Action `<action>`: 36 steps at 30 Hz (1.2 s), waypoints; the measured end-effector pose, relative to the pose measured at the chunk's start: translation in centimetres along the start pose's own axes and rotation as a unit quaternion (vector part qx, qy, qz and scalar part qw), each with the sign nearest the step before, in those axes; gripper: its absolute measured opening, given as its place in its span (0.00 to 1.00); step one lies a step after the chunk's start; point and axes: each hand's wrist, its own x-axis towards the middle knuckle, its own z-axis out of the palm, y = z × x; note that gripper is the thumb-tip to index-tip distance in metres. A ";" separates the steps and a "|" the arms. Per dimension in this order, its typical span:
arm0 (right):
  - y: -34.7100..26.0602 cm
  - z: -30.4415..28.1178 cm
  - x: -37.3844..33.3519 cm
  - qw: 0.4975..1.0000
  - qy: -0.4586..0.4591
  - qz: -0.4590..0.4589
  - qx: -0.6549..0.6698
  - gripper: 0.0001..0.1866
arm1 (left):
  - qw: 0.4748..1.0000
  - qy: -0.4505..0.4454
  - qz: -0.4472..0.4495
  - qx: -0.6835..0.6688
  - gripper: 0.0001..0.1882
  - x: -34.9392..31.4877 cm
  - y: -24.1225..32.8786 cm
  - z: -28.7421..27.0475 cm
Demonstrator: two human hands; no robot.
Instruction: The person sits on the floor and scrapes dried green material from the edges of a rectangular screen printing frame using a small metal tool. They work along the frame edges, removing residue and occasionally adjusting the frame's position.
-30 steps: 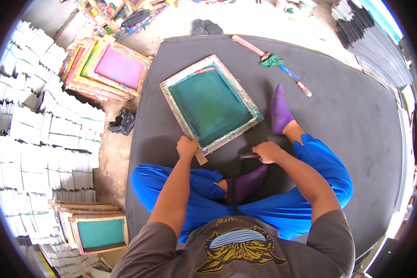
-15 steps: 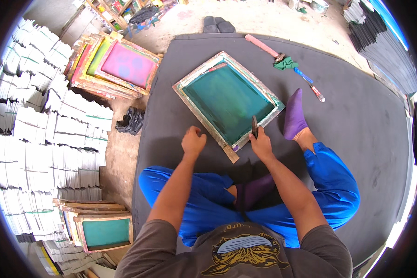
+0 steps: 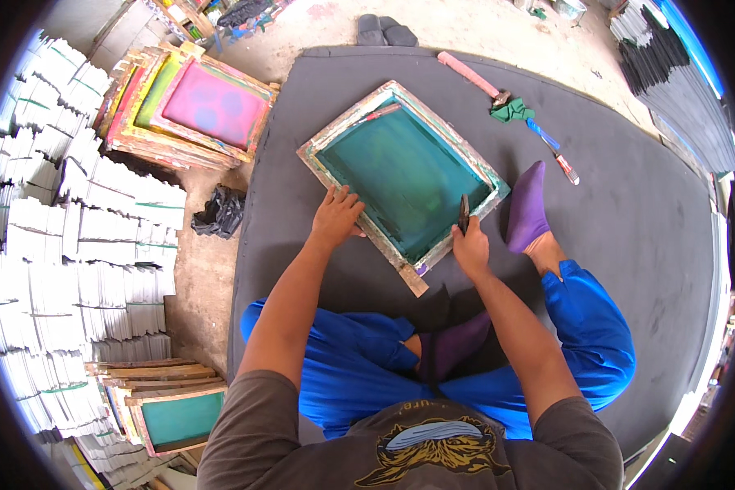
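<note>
Head view: left hand (image 3: 336,217) flat on wooden-framed teal screen (image 3: 407,173) — right hand (image 3: 470,247) grips dark tool (image 3: 463,214).

A single view, from a wide fisheye camera worn on the person's head, looks steeply down over the chest and crossed legs onto the dark floor mat (image 3: 629,245) in front. It sits close above the work: both forearms enter from the lower edge and reach the wooden screen frame (image 3: 404,175) near the picture's middle. Straight edges bow toward the rim, where the stacks of white sheets (image 3: 65,245) on the left and the dark stack (image 3: 678,73) at upper right curve away.
</note>
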 end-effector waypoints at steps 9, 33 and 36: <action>-0.8 -2.2 7.6 1.000 -0.010 -0.002 -0.026 0.19 | 0.986 0.082 -0.125 -0.079 0.35 -1.2 6.6 -1.2; -0.6 -5.7 -5.1 0.913 -0.311 0.209 0.161 0.15 | 0.955 0.151 -0.175 -0.185 0.26 -0.8 14.5 -0.4; -1.3 -5.4 -5.4 0.929 -0.288 0.200 0.121 0.16 | 0.954 0.160 -0.174 -0.184 0.26 -0.7 14.6 -0.4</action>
